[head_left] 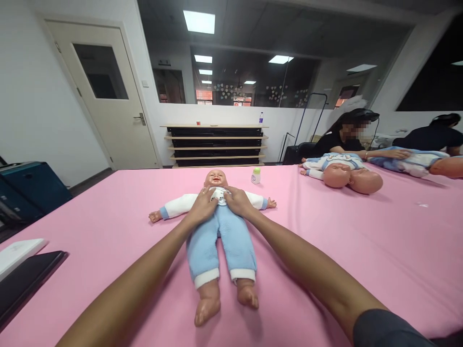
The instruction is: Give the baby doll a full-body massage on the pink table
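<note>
A baby doll (pixel 237 236) in a white and light-blue outfit lies on its back on the pink-covered table (pixel 119 270), its head away from me. Both its arms stretch out sideways and its bare feet point toward me. My left hand (pixel 204 205) rests on the doll's chest on the left side, fingers extended toward the shoulder. On the other side of the chest lies my right hand (pixel 238 200), its fingers also laid out along the cloth. Part of the printed chest shows between the two hands. Beyond the right hand stands a small white bottle with a green cap (pixel 256 176).
Two more dolls (pixel 336 174) lie at the table's far right, near a seated person (pixel 347 130). Another person (pixel 430 130) sits farther right. A black flat case (pixel 32 279) and a white box (pixel 20 253) lie at the left edge. A blue suitcase (pixel 34 188) stands beyond.
</note>
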Action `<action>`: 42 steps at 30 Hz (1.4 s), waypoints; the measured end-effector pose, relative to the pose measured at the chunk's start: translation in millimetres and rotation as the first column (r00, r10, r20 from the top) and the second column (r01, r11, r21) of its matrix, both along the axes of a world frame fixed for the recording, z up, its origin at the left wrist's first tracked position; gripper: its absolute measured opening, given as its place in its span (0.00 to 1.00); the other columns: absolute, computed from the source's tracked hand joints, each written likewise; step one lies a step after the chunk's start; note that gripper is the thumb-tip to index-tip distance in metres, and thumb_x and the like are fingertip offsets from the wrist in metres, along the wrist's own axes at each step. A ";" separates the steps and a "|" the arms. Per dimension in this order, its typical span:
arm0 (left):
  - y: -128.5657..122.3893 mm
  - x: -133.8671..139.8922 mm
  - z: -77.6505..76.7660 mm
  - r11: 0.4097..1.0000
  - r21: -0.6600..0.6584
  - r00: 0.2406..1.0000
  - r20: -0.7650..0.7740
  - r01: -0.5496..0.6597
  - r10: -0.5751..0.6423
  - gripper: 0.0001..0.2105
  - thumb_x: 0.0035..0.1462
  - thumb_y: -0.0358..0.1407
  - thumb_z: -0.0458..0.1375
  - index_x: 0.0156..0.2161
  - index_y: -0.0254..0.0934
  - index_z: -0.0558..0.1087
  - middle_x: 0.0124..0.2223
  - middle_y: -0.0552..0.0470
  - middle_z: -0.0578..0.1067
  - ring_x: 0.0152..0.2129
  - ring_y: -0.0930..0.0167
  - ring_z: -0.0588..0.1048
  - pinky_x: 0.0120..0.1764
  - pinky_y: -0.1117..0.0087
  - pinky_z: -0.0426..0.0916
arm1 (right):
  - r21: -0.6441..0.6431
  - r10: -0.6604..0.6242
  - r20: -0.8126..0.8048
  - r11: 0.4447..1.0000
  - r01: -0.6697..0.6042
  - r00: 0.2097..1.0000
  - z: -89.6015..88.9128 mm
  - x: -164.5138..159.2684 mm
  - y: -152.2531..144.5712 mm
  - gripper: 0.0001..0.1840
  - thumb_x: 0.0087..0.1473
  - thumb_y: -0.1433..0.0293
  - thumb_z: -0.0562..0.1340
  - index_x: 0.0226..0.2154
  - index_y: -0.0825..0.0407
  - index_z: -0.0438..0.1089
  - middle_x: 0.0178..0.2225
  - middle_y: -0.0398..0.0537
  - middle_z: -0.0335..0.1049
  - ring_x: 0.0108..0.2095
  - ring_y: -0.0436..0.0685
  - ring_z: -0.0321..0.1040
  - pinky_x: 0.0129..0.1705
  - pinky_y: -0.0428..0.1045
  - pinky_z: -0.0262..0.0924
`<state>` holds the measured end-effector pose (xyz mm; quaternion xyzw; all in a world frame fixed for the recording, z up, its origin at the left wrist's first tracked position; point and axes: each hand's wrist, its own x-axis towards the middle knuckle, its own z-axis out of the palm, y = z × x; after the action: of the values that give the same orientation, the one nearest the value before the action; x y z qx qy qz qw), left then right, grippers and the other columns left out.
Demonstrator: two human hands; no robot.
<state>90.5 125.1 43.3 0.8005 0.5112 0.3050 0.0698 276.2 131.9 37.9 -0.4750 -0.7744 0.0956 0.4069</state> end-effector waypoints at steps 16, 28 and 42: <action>24.2 65.6 62.6 0.876 -0.329 0.755 0.653 0.353 -0.059 0.20 0.55 0.49 0.55 0.43 0.35 0.75 0.50 0.39 0.74 0.51 0.55 0.70 0.54 0.54 0.63 | -0.019 -0.398 0.013 0.917 0.398 0.917 -6.6 153.0 131.3 0.27 0.58 0.70 0.51 0.60 0.54 0.60 0.59 0.51 0.62 0.59 0.58 0.60 0.62 0.55 0.52; 217.0 229.7 25.6 0.644 -0.457 -0.043 0.795 0.613 0.605 0.36 0.60 0.54 0.43 0.66 0.33 0.46 0.65 0.30 0.53 0.62 0.55 0.59 0.52 0.58 0.66 | 0.061 -0.213 0.469 0.976 0.209 0.857 -12.7 177.8 197.0 0.43 0.52 0.72 0.54 0.68 0.56 0.38 0.70 0.53 0.31 0.69 0.63 0.28 0.67 0.64 0.33; 169.7 203.8 51.4 0.614 -0.352 0.074 0.900 0.706 0.430 0.33 0.62 0.51 0.41 0.59 0.20 0.58 0.58 0.25 0.64 0.54 0.55 0.69 0.46 0.62 0.71 | 0.148 -0.232 0.025 0.963 0.226 0.972 40.5 139.7 130.1 0.33 0.62 0.69 0.46 0.67 0.57 0.40 0.69 0.52 0.36 0.69 0.56 0.33 0.68 0.55 0.33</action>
<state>294.3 294.7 94.7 0.3036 0.2956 0.4946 0.7589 415.9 262.0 78.4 -0.5324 -0.7277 -0.0184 0.4320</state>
